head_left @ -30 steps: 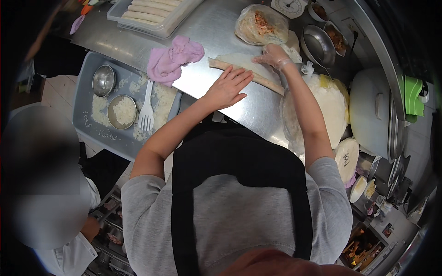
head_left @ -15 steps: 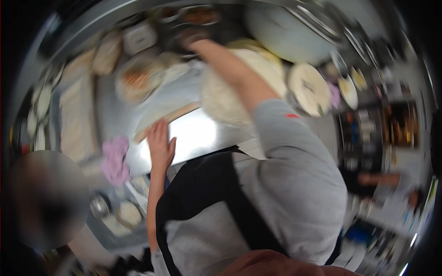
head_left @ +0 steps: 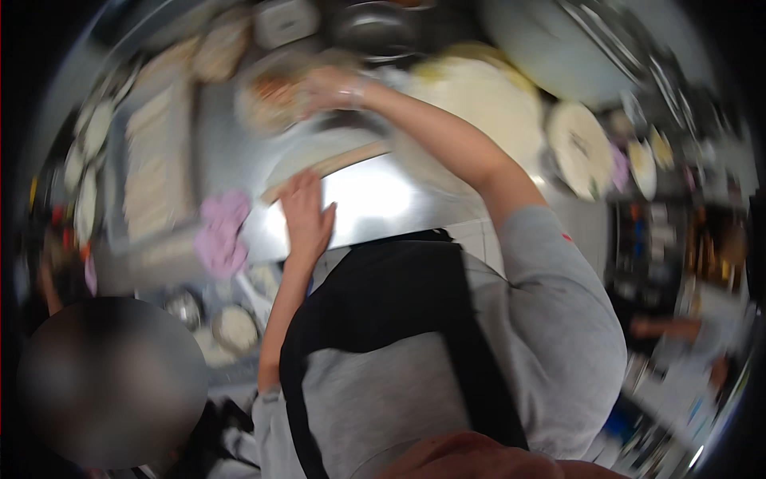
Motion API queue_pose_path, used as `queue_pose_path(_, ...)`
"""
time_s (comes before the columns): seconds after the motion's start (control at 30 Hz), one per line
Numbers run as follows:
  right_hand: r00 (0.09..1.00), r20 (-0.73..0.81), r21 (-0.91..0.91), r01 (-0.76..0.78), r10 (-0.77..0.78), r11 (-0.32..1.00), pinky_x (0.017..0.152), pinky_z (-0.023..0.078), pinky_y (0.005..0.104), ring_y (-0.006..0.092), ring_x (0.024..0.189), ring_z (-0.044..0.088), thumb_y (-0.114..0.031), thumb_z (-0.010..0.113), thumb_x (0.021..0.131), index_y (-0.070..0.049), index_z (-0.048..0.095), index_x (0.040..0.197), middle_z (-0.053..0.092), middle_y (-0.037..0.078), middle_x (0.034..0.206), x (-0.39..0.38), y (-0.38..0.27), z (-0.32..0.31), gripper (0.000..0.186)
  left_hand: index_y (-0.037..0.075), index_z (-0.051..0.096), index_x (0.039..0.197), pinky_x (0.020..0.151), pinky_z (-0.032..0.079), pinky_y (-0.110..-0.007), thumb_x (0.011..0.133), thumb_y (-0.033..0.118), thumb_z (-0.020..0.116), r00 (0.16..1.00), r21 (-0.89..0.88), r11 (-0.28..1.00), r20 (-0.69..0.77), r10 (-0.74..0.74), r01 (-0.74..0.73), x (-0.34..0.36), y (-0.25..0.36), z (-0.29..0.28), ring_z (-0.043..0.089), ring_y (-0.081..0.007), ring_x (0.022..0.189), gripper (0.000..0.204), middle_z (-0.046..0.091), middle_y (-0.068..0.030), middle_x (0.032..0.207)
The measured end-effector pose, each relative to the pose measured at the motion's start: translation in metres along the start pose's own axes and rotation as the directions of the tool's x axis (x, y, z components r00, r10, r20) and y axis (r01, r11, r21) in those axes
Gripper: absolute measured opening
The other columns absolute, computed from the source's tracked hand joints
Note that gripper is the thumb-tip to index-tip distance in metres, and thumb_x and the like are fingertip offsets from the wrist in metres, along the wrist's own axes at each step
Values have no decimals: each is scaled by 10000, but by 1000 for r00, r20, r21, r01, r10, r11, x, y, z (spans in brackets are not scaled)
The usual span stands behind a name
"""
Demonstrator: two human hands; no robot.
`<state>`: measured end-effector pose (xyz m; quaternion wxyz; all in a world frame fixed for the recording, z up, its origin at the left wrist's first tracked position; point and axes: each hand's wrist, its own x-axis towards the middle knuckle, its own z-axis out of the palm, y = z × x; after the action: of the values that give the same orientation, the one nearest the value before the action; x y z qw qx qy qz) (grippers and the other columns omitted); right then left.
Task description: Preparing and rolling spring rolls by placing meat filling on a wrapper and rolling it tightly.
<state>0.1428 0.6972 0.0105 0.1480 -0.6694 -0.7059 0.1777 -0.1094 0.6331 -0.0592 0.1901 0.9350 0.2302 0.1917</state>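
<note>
My left hand (head_left: 306,214) lies on the left end of a long pale wooden strip, perhaps a rolling pin (head_left: 355,160), fingers stretched across it and thumb apart. Against the strip's far side is a thin, pale rounded sheet (head_left: 307,152), too blurred to identify. My right arm reaches across the table, and my right hand (head_left: 331,88) is at the right side of a bowl of orange shredded food (head_left: 275,100). Motion smears its fingers, so I cannot see whether they hold anything. Something clear shows around the wrist.
A long tray of pale pieces (head_left: 152,172) stands left, beside a crumpled pink cloth (head_left: 223,231). A big pale round (head_left: 487,100) covers the table's right part. A dark metal bowl (head_left: 375,30) sits at the back. Another person (head_left: 674,329) works far right.
My right hand has come back from the far containers to the bowl of orange food. My left hand stays on the wooden strip. The whole view has shifted.
</note>
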Motion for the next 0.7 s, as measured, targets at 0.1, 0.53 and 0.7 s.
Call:
queue_pose_path(0.1,987,129,-5,-99,98,995,574,437,427,317,588,578,-471,759,603,15,603,626,582,187,620,11,-23,41,510,37,381,1349,1049,213,-565,785,271,640,998,91,995,34,-53,50,-5,6,2,310,-344,1297,663,361,-149,1396)
queue_pose_path(0.53,969,241,-92,-31,52,995,648,444,404,322,688,594,-465,756,607,46,628,732,611,207,717,30,-35,74,541,64,367,1362,1092,171,-518,872,347,540,995,56,994,10,-97,96,-10,5,-5,261,-291,1332,592,320,-101,1432)
queue_pose_path(0.7,924,315,-250,-140,218,958,779,477,403,364,856,621,-499,737,626,40,661,829,636,244,877,0,9,41,581,63,369,1362,1093,169,-516,872,342,540,996,49,994,5,-93,93,-10,3,-3,263,-286,1332,589,324,-99,1429)
